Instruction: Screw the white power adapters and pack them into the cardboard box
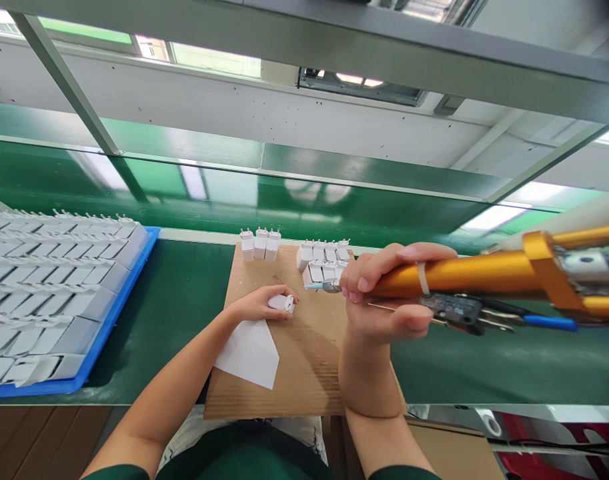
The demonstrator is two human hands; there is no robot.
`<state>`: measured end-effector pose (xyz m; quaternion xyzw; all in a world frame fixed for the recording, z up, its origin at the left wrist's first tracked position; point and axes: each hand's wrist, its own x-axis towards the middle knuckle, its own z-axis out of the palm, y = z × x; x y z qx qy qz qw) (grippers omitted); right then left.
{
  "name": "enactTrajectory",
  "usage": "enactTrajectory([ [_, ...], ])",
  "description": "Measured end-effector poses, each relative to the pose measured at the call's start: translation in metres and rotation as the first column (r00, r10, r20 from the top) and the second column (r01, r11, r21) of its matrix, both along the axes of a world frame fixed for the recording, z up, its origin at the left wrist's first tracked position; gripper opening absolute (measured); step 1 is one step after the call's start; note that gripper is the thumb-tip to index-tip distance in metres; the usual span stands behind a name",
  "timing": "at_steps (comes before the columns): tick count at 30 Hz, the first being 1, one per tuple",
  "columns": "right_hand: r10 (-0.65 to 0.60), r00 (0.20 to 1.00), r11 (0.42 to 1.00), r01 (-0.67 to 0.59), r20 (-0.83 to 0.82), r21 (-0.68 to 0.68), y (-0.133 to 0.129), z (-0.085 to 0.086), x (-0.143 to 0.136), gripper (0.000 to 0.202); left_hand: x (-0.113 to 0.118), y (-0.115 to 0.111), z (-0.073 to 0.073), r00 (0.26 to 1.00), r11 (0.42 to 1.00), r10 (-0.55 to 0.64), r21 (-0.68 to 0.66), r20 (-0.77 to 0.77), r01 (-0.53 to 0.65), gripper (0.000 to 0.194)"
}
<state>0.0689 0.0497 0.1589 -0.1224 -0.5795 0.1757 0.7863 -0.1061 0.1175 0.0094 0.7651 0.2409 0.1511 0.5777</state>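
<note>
Low over the brown board (pixel 304 373), my left hand (pixel 259 304) has its fingers closed around a white plug adapter (pixel 283 303). My right hand (pixel 384 287) grips an orange tool (pixel 464 275) with a small black switch and wires on its underside. The tool's thin tip (pixel 324 286) points left, to the right of the held adapter and apart from it. Beneath my left wrist lies a white sheet of paper (pixel 251 353). Behind my hands, white adapters (pixel 260 245) stand at the board's far edge, with another group (pixel 324 257) partly hidden by my right hand.
At the left, a blue tray (pixel 117 313) holds rows of several white adapters (pixel 84 287). The board rests on a green work surface (pixel 179 300). A grey metal frame (pixel 304 33) crosses overhead, and boxes and cables show below the right edge.
</note>
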Motion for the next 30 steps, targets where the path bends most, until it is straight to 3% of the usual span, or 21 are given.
enactTrajectory([
  [6, 0.025, 1.000, 1.000, -0.025, -0.013, 0.016, -0.0002, -0.0002, 0.0003, 0.038, -0.0015, 0.0002, 0.0047, 1.000, 0.999, -0.012, -0.040, 0.022, 0.013, 0.035],
  [15, 0.020, 1.000, 1.000, -0.020, -0.019, -0.008, -0.0018, -0.0011, 0.0007, 0.037, 0.0024, 0.0004, -0.0011, 0.995, 0.988, 0.029, -0.156, 0.098, -0.013, 0.029],
  [22, -0.008, 1.000, 1.000, 0.008, -0.013, -0.026, -0.0017, -0.0006, 0.0001, 0.036, 0.0031, -0.0009, -0.0017, 0.976, 0.926, 0.113, -0.375, 0.185, -0.036, 0.030],
  [30, -0.014, 1.000, 0.999, 0.013, -0.016, -0.036, -0.0010, -0.0004, -0.0003, 0.036, 0.0033, 0.0007, 0.0018, 0.975, 0.887, 0.090, -0.461, 0.202, 0.014, 0.026],
])
